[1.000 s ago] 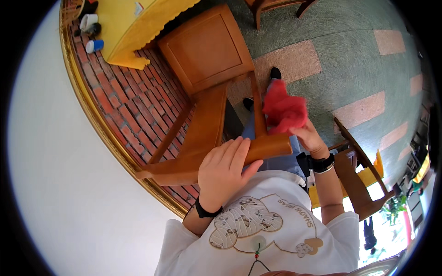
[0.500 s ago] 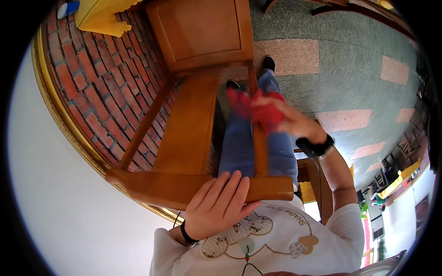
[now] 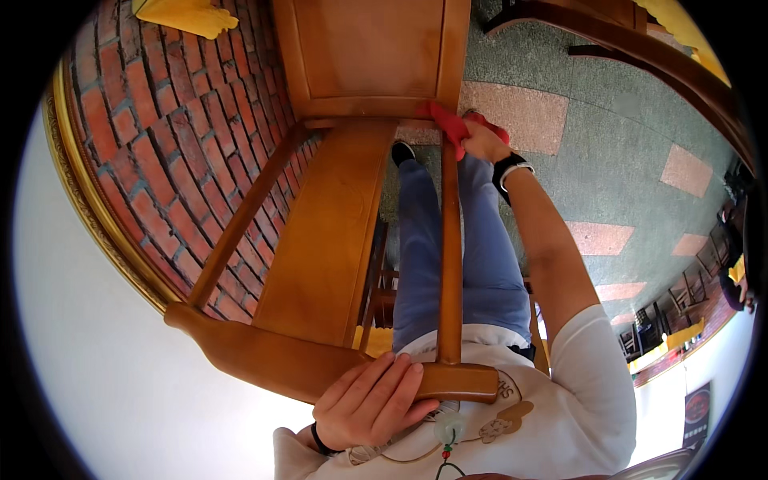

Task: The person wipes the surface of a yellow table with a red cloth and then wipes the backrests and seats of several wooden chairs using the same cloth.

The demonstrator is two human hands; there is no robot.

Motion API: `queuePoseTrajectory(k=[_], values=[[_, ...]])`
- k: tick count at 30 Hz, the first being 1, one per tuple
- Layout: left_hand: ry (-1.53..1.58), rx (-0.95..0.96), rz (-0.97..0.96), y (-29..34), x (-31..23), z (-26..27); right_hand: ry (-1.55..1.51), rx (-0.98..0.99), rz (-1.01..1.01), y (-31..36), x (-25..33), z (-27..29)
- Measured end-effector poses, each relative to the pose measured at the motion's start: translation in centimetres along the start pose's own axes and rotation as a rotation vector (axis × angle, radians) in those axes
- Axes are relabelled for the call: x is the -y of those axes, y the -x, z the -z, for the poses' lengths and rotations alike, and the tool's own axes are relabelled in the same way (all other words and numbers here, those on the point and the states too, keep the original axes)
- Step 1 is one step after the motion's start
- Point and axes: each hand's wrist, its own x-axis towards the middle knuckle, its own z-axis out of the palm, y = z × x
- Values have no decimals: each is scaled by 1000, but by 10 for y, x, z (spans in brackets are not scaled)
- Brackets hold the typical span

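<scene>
A brown wooden chair [image 3: 320, 232] fills the middle, with its back toward me and its panelled seat [image 3: 368, 52] at the far end. My left hand [image 3: 372, 404] lies over the chair's top rail [image 3: 264, 360], fingers close together and curled across the wood. At the far end of the right back post [image 3: 450, 264], my right hand [image 3: 484, 142] is closed on a red cloth [image 3: 450, 128]. The cloth wraps the post where it meets the seat; part of it hangs beyond my fingers.
A red brick wall [image 3: 172, 144] and a gilt-edged moulding [image 3: 100, 216] run along the left. My legs [image 3: 488, 248] stand just behind the chair. Other dark wooden furniture [image 3: 600, 24] is at the upper right, over a green floor with pinkish tiles [image 3: 512, 112].
My right hand with the red cloth has slid along the post, away from me, to the seat end. The chair's top rail and my left hand on it have come lower in view.
</scene>
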Motion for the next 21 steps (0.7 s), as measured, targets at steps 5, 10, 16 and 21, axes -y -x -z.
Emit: queuePoseTrajectory(k=[5, 10, 16, 21], values=[[52, -28, 95, 1, -1, 6, -447, 216, 183, 75, 59, 15], [92, -108, 120, 1, 4, 3, -788, 429, 41, 178, 162, 42], [167, -352, 83, 3, -9, 0, -1220, 463, -6, 260, 193, 75], [149, -373, 20, 18, -11, 2, -1661, 189, 23, 298, 215, 73]])
